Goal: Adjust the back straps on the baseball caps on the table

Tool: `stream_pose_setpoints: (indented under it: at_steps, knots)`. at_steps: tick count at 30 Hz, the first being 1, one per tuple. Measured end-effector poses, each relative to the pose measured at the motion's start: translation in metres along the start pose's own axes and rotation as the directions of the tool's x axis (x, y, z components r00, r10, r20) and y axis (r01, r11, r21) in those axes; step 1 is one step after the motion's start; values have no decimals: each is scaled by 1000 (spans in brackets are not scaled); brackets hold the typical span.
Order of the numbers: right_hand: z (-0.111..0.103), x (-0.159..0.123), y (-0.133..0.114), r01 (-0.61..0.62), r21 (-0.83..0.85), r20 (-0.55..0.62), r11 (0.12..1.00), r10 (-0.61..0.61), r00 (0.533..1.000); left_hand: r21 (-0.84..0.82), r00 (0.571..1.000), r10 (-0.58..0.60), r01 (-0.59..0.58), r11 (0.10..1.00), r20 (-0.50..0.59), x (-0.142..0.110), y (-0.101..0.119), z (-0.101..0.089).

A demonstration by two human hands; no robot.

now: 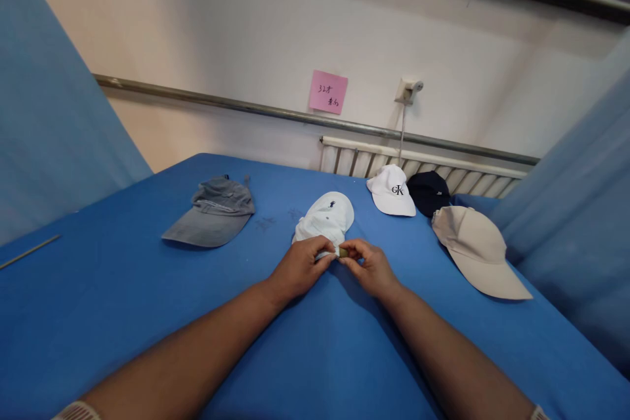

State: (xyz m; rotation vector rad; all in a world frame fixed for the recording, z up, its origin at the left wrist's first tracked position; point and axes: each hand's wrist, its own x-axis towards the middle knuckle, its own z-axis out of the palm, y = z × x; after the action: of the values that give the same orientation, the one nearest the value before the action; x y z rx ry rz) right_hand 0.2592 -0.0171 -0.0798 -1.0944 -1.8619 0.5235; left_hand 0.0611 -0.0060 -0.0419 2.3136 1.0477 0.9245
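Observation:
A white cap (325, 215) with a small dark logo lies in the middle of the blue table (123, 289), its back toward me. My left hand (298, 267) pinches the rear strap of this cap. My right hand (370, 267) pinches the same strap from the other side, at a small brass-coloured buckle (343, 252). Both hands have their fingers closed and nearly touch each other.
A grey cap (212, 212) lies to the left. A white cap with black letters (392, 189), a dark navy cap (430, 191) and a beige cap (475, 247) lie to the right. Blue curtains hang on both sides; a radiator (354, 159) and pink note (327, 92) are on the wall.

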Motion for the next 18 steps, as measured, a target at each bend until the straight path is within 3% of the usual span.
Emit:
stream_pose_setpoints:
  at_steps: [5, 18]
  knots:
    - [-9, 0, -1, 133, -178, 84, 975, -119, 989, -3, 1000, -15, 15, 1000, 18, 0, 1, 0]
    - [-14, -3, -14, 199, -380, 156, 903, -150, 976, 22, 996, -36, 35, 999, 78, -2, 4, -2]
